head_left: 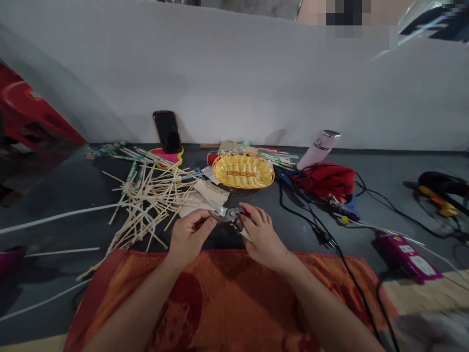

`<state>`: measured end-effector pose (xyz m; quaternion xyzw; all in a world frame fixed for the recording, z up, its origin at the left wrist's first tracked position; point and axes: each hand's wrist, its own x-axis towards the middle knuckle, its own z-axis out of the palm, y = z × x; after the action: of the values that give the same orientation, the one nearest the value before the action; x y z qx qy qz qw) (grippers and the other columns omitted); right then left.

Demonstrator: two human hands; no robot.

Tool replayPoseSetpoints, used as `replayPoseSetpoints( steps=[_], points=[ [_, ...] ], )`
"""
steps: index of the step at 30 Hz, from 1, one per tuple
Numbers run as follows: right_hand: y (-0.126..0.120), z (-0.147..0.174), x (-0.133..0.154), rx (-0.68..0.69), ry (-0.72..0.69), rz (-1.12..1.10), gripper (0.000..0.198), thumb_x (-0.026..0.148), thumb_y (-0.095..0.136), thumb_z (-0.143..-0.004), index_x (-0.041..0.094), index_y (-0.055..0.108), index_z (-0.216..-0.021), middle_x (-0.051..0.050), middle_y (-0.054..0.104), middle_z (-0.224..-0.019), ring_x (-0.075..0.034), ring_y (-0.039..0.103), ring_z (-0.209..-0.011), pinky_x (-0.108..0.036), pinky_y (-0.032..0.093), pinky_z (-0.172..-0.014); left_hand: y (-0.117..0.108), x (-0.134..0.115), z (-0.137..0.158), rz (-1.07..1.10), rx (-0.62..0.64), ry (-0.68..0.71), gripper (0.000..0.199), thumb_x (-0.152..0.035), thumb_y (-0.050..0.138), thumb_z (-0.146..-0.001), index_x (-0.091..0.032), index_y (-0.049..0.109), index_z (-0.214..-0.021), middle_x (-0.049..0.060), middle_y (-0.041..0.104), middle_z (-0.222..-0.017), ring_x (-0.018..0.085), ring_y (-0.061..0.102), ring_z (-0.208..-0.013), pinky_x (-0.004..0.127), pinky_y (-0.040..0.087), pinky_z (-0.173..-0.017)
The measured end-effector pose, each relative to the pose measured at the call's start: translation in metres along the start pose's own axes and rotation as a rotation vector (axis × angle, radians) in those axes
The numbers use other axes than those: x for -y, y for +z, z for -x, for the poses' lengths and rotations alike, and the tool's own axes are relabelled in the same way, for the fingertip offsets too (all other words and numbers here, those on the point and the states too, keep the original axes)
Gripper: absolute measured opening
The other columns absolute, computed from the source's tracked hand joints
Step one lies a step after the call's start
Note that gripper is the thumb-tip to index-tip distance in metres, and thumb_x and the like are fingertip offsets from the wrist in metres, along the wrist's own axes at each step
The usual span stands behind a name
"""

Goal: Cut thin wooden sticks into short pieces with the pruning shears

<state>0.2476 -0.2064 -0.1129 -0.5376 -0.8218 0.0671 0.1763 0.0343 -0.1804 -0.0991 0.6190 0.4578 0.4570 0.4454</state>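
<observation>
My right hand (263, 237) is wrapped round the handles of a pair of pruning shears (230, 214), whose dark blades point to the left. Thumb and fingers of my left hand (187, 235) are pinched together at the blade tips; whatever they pinch is too small or hidden to make out. Just behind my left hand lie pieces of tan cardboard (212, 193). A large loose heap of thin pale sticks (146, 198) spreads to the left. Beyond the shears is a yellow woven basket (244, 171).
An orange towel (234, 298) lies under my forearms. A phone (167, 131) leans at the wall near a pink flask (318, 149). To the right are a red cloth (326, 181), black cables (322, 225) and a purple power strip (408, 256). Part of a person shows at the top.
</observation>
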Motion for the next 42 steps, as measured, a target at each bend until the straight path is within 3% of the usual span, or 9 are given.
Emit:
replayPoseSetpoints(
  steps=[9, 15, 18, 21, 26, 36, 42],
  points=[
    [0.001, -0.001, -0.002, -0.002, -0.01, -0.017, 0.054, 0.007, 0.052, -0.075, 0.019, 0.046, -0.127, -0.012, 0.033, -0.145, -0.03, 0.034, -0.124, -0.05, 0.034, -0.102, 0.001, 0.001, 0.001, -0.001, 0.043, -0.006, 0.016, -0.029, 0.059, -0.086, -0.017, 0.07, -0.088, 0.001, 0.068, -0.077, 0.011, 0.06, -0.069, 0.017, 0.043, -0.058],
    [0.003, -0.002, -0.003, -0.037, 0.009, -0.128, 0.045, 0.006, 0.051, -0.072, 0.018, 0.049, -0.115, -0.011, 0.042, -0.139, -0.026, 0.04, -0.122, -0.045, 0.036, -0.1, 0.0, 0.002, 0.001, -0.013, 0.034, 0.003, 0.017, -0.029, 0.059, -0.086, -0.017, 0.07, -0.089, 0.001, 0.069, -0.078, 0.012, 0.06, -0.069, 0.018, 0.045, -0.06],
    [0.004, -0.002, -0.003, -0.066, 0.054, -0.174, 0.064, 0.01, 0.053, -0.071, 0.017, 0.037, -0.132, -0.013, 0.043, -0.139, -0.026, 0.041, -0.122, -0.045, 0.035, -0.099, -0.001, 0.002, 0.001, -0.008, 0.031, 0.021, 0.017, -0.029, 0.058, -0.086, -0.017, 0.07, -0.087, 0.001, 0.07, -0.078, 0.012, 0.061, -0.07, 0.019, 0.047, -0.062],
    [0.004, -0.002, -0.002, 0.001, 0.069, -0.114, 0.082, 0.015, 0.054, -0.072, 0.018, 0.02, -0.146, -0.013, 0.04, -0.142, -0.028, 0.039, -0.123, -0.046, 0.034, -0.098, -0.001, 0.001, 0.001, -0.009, 0.049, 0.036, 0.017, -0.029, 0.059, -0.086, -0.017, 0.07, -0.087, 0.002, 0.071, -0.081, 0.013, 0.063, -0.075, 0.019, 0.048, -0.069],
    [0.0, -0.002, 0.001, 0.035, 0.08, -0.06, 0.079, 0.015, 0.054, -0.072, 0.019, 0.024, -0.145, -0.013, 0.045, -0.135, -0.028, 0.041, -0.119, -0.043, 0.035, -0.096, -0.001, -0.003, 0.002, -0.021, 0.075, 0.041, 0.017, -0.029, 0.059, -0.087, -0.017, 0.071, -0.085, 0.003, 0.072, -0.083, 0.014, 0.064, -0.078, 0.021, 0.049, -0.072],
    [-0.005, -0.002, -0.001, 0.044, 0.049, -0.043, 0.074, 0.012, 0.051, -0.072, 0.019, 0.029, -0.143, -0.012, 0.048, -0.132, -0.026, 0.043, -0.115, -0.041, 0.036, -0.094, -0.002, -0.005, 0.003, 0.007, 0.132, -0.009, 0.02, -0.032, 0.056, -0.088, -0.015, 0.067, -0.082, 0.003, 0.071, -0.075, 0.014, 0.061, -0.071, 0.022, 0.045, -0.068],
    [-0.001, -0.004, -0.007, 0.057, 0.021, -0.067, 0.083, 0.012, 0.053, -0.068, 0.02, 0.025, -0.146, -0.012, 0.044, -0.136, -0.027, 0.039, -0.12, -0.044, 0.035, -0.097, -0.003, -0.003, 0.001, 0.118, 0.213, -0.096, 0.026, -0.037, 0.058, -0.087, -0.015, 0.064, -0.075, 0.002, 0.066, -0.066, 0.009, 0.047, -0.052, 0.019, 0.033, -0.05]
  ],
)
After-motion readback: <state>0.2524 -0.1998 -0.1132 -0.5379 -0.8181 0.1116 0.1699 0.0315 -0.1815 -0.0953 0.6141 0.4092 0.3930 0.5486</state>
